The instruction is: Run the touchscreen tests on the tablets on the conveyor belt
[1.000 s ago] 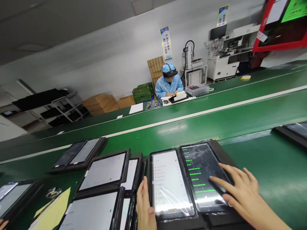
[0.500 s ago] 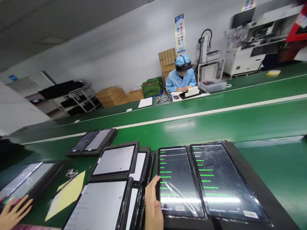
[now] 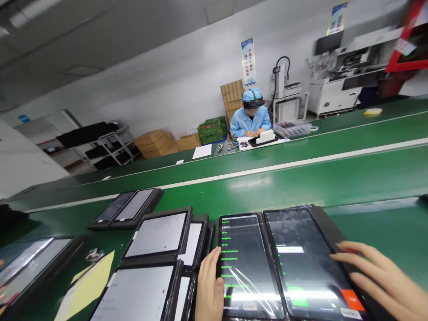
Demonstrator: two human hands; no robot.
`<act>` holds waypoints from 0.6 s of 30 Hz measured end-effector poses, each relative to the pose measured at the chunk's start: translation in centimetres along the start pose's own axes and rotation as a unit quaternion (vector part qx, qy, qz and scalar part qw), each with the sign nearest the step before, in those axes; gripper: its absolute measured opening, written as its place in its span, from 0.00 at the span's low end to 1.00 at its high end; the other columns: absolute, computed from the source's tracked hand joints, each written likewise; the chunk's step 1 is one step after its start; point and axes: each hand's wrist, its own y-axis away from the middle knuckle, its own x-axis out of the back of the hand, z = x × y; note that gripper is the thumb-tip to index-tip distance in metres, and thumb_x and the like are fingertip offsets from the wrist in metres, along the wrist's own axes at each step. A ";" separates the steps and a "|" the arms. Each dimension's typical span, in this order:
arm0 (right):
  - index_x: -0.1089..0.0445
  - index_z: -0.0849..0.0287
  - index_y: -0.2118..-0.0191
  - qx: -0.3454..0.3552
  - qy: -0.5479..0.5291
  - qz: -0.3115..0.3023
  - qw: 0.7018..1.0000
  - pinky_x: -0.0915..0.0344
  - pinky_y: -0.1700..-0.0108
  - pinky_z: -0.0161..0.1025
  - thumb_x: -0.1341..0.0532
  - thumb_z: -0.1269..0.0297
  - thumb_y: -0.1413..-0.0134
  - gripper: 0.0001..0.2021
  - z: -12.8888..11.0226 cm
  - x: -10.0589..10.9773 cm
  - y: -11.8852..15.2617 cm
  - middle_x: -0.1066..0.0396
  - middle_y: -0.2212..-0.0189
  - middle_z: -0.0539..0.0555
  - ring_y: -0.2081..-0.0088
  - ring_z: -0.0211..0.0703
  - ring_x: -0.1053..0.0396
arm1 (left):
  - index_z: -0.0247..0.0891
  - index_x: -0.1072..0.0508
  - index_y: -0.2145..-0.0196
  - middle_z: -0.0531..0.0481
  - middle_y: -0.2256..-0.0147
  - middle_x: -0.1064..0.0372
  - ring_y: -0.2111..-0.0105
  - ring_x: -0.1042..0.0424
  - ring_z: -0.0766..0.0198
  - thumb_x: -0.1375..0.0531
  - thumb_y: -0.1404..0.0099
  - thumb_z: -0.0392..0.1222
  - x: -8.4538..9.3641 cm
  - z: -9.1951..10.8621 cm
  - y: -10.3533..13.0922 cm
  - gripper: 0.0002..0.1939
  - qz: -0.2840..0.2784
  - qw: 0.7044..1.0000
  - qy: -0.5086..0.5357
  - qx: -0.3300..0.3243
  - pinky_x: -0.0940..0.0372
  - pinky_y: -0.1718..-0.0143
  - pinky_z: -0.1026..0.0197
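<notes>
Two tablets lie side by side in a black foam tray [image 3: 329, 227] in front of me. The left tablet [image 3: 249, 263] shows a dark screen with a list of green text lines. On the right tablet [image 3: 301, 272] there is a small white box, plus a green block and an orange-red block low on the screen. My left hand [image 3: 210, 285] rests at the left tablet's left edge, fingers stretched out and holding nothing. Over the right tablet's right edge is my right hand [image 3: 384, 276], fingers apart; whether the fingertips touch the glass I cannot tell.
Stacked trays of light-screened tablets [image 3: 137, 290] stand left of my left hand. Further left are yellow paper [image 3: 90, 285], a tape roll [image 3: 94, 255] and more tablets [image 3: 33, 263], with another person's hand partly visible. Across the green bench [image 3: 234, 187] sits a co-worker [image 3: 251, 118].
My right hand has come into view at the right tablet, whose list has given way to a box and coloured blocks. My left hand stays put. The other person's hand has drawn back leftward.
</notes>
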 end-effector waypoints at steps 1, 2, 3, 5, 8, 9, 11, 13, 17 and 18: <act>0.32 0.38 0.38 0.033 0.024 -0.005 0.999 0.32 0.46 0.59 0.49 0.48 0.30 0.20 -0.9 -0.1 -1.1 0.39 0.36 0.56 0.40 0.62 0.36 | 0.45 0.36 0.34 0.44 0.39 0.32 0.40 0.32 0.51 0.60 0.23 0.62 0.1 -0.1 -0.3 0.31 -0.008 0.999 -0.016 -0.027 0.31 0.42 0.47; 0.33 0.37 0.37 0.070 0.054 -0.005 0.996 0.34 0.45 0.63 0.46 0.47 0.30 0.20 -1.7 -0.3 -2.3 0.41 0.35 0.57 0.39 0.65 0.38 | 0.45 0.34 0.35 0.44 0.40 0.31 0.41 0.31 0.52 0.59 0.23 0.61 0.1 -0.1 -0.6 0.30 -0.007 0.998 -0.030 -0.051 0.30 0.44 0.48; 0.34 0.37 0.36 0.106 0.079 0.002 0.991 0.38 0.44 0.67 0.45 0.46 0.31 0.21 -2.5 -0.5 -3.6 0.41 0.34 0.59 0.39 0.67 0.39 | 0.46 0.32 0.36 0.45 0.42 0.29 0.43 0.29 0.52 0.59 0.22 0.59 0.2 -0.1 -1.0 0.29 0.000 0.997 -0.043 -0.072 0.29 0.45 0.49; 0.31 0.40 0.38 0.157 0.110 -0.001 0.982 0.45 0.42 0.73 0.42 0.43 0.33 0.22 -3.6 -0.9 -6.0 0.41 0.35 0.63 0.39 0.70 0.40 | 0.47 0.29 0.39 0.46 0.46 0.26 0.46 0.27 0.53 0.59 0.22 0.56 0.4 -0.1 -1.7 0.27 0.011 0.993 -0.065 -0.103 0.28 0.49 0.51; 0.29 0.40 0.40 0.188 0.107 -0.035 0.976 0.53 0.40 0.76 0.42 0.39 0.35 0.23 -3.5 -0.3 -8.9 0.40 0.36 0.63 0.38 0.71 0.41 | 0.46 0.28 0.41 0.45 0.48 0.25 0.48 0.26 0.52 0.57 0.22 0.56 0.6 0.0 -2.3 0.26 0.004 0.986 -0.101 -0.129 0.28 0.52 0.52; 0.30 0.40 0.39 0.181 0.101 -0.040 0.977 0.54 0.39 0.75 0.43 0.38 0.34 0.24 -3.0 0.2 -9.6 0.41 0.35 0.62 0.37 0.70 0.42 | 0.45 0.28 0.40 0.45 0.47 0.25 0.47 0.27 0.51 0.57 0.23 0.56 0.5 0.1 -2.3 0.26 -0.008 0.985 -0.115 -0.130 0.28 0.51 0.51; 0.35 0.40 0.35 0.140 0.082 -0.040 0.986 0.54 0.37 0.73 0.49 0.39 0.31 0.26 -1.7 1.3 -11.0 0.40 0.36 0.62 0.37 0.67 0.43 | 0.45 0.30 0.38 0.44 0.45 0.26 0.45 0.29 0.49 0.56 0.23 0.56 0.4 0.1 -2.1 0.27 -0.037 0.981 -0.144 -0.122 0.30 0.48 0.47; 0.38 0.42 0.33 0.072 0.054 -0.043 0.995 0.51 0.37 0.71 0.54 0.40 0.29 0.27 0.0 2.1 -12.1 0.39 0.38 0.62 0.37 0.64 0.42 | 0.46 0.31 0.36 0.44 0.43 0.28 0.43 0.32 0.46 0.54 0.24 0.56 0.5 0.3 -1.8 0.26 -0.072 0.978 -0.167 -0.105 0.35 0.42 0.42; 0.36 0.47 0.35 -0.065 -0.031 -0.090 0.993 0.44 0.39 0.68 0.54 0.38 0.34 0.31 3.6 0.8 -13.7 0.34 0.41 0.63 0.40 0.64 0.39 | 0.45 0.37 0.33 0.40 0.43 0.30 0.43 0.34 0.46 0.53 0.25 0.58 2.1 2.0 -3.2 0.29 -0.078 0.989 -0.123 -0.037 0.38 0.40 0.38; 0.34 0.49 0.36 -0.094 -0.060 -0.100 0.989 0.43 0.39 0.68 0.52 0.38 0.37 0.32 4.3 0.1 -14.0 0.33 0.42 0.63 0.40 0.65 0.39 | 0.44 0.36 0.34 0.40 0.45 0.30 0.45 0.33 0.47 0.53 0.25 0.58 2.6 2.7 -4.2 0.29 -0.080 0.992 -0.092 -0.017 0.36 0.42 0.40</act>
